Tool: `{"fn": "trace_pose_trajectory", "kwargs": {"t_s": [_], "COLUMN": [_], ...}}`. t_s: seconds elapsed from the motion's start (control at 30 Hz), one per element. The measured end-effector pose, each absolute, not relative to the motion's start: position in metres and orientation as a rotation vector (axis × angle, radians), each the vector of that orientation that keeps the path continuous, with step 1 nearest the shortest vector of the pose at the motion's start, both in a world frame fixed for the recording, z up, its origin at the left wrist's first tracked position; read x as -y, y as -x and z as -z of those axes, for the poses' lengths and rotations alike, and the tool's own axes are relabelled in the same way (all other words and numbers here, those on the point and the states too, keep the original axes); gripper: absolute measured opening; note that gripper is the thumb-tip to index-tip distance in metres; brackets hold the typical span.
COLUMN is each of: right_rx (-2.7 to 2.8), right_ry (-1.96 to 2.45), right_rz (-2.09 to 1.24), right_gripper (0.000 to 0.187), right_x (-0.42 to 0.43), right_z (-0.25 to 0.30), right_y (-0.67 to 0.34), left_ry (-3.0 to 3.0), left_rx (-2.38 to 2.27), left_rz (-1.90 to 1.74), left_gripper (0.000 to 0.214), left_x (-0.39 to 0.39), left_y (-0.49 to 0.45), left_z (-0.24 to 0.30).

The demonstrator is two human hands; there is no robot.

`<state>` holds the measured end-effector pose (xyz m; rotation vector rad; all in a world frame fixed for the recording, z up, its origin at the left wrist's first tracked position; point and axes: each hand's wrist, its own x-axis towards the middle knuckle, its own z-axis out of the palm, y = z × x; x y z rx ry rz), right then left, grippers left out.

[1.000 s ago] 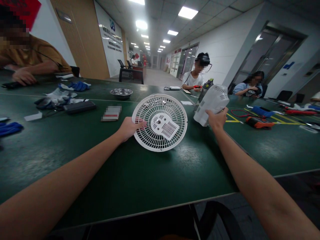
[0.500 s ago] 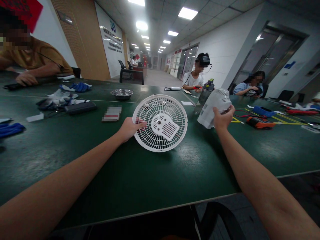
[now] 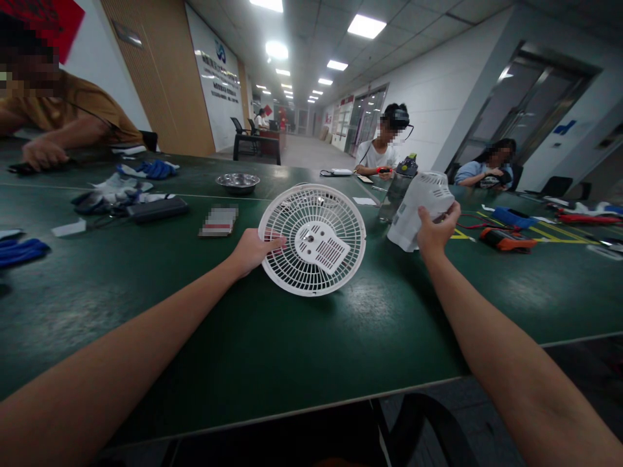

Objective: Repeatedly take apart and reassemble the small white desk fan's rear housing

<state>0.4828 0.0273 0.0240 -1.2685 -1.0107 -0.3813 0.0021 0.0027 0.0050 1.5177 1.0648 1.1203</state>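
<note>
In my left hand is a round white fan grille, gripped by its left rim with the thumb over the ribs. The grille is tilted up over the table and shows a vented plate at its centre. My right hand is closed round a white plastic fan housing with slots near its top, held to the right of the grille. Its far side is hidden. A clear bottle with a dark lid stands just behind the housing.
On the green table are a metal bowl, a phone-like slab, a dark case, blue-and-white gloves and an orange meter. Other people sit at the left, far side and right. A chair armrest is below the front edge.
My right hand and the housing have shifted slightly to the right. The grille in my left hand is almost unmoved. At the left, another person's hand has moved a little left.
</note>
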Motion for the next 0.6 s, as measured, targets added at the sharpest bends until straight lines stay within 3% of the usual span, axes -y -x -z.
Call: {"fn": "trace_pose_trajectory", "kwargs": {"t_s": [0.23,0.47,0.6], "right_rx": [0.873,1.062,1.266], "right_ry": [1.235,1.09,1.186], "right_rz": [0.343,0.571,0.375], "right_gripper": [0.06,0.074,0.074], "right_x": [-0.027,-0.008,0.0], "right_z": [-0.03,-0.051,-0.047], "right_y": [-0.482,-0.443,-0.396], "left_ry": [-1.533,-1.504,-1.471], "left_rx": [-1.069,-1.052,-1.047], "left_rz": [-1.126,-1.131,-1.146], "left_gripper": [0.016,0.018,0.016], "left_x": [-0.003,-0.012,-0.008], "left_y": [-0.002,-0.001,-0.002], "left_z": [-0.005,0.003,0.001]}}
